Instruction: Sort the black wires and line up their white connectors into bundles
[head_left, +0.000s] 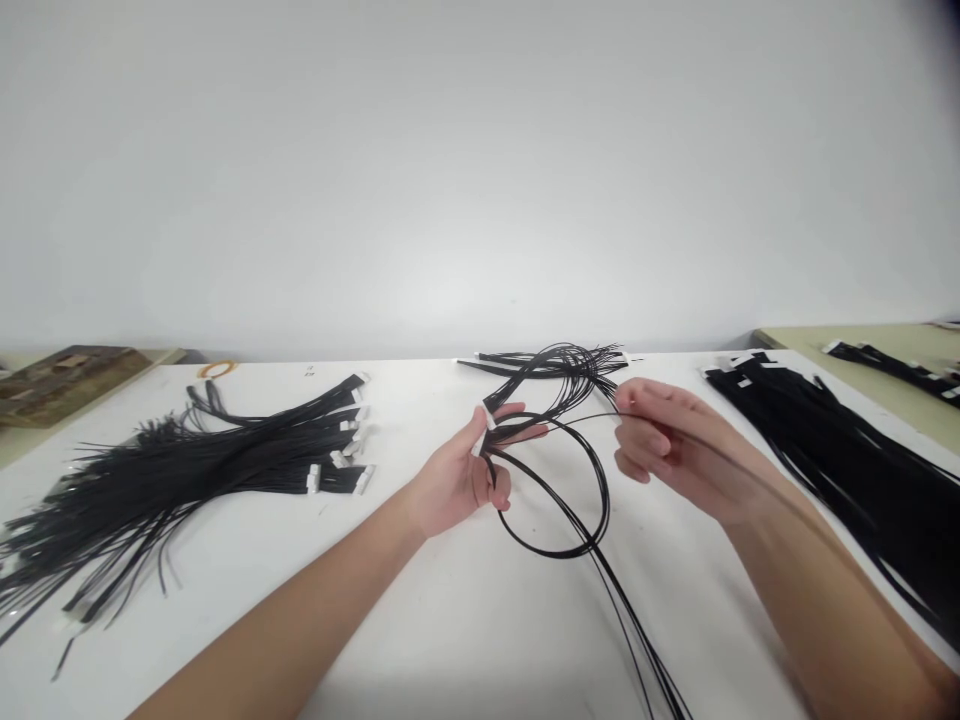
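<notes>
My left hand (472,465) is closed around a white connector (484,432) with black wires running out of it. Some of these black wires (601,490) curl into a loop below and right of the hand, and others trail down past the bottom edge. In my right hand (667,445) a single thin black wire is pinched between thumb and fingers; it stretches across from the connector and passes back over the forearm. Behind the hands lies a bunch of black wires (574,365) with white ends, partly overlapping the held ones in view.
A large pile of black wire harnesses (225,455) with white connectors lies on the left of the white table (420,620). Another dark bundle (847,460) rests at the right. An orange ring (217,370) and a brown box (71,380) are at the back left.
</notes>
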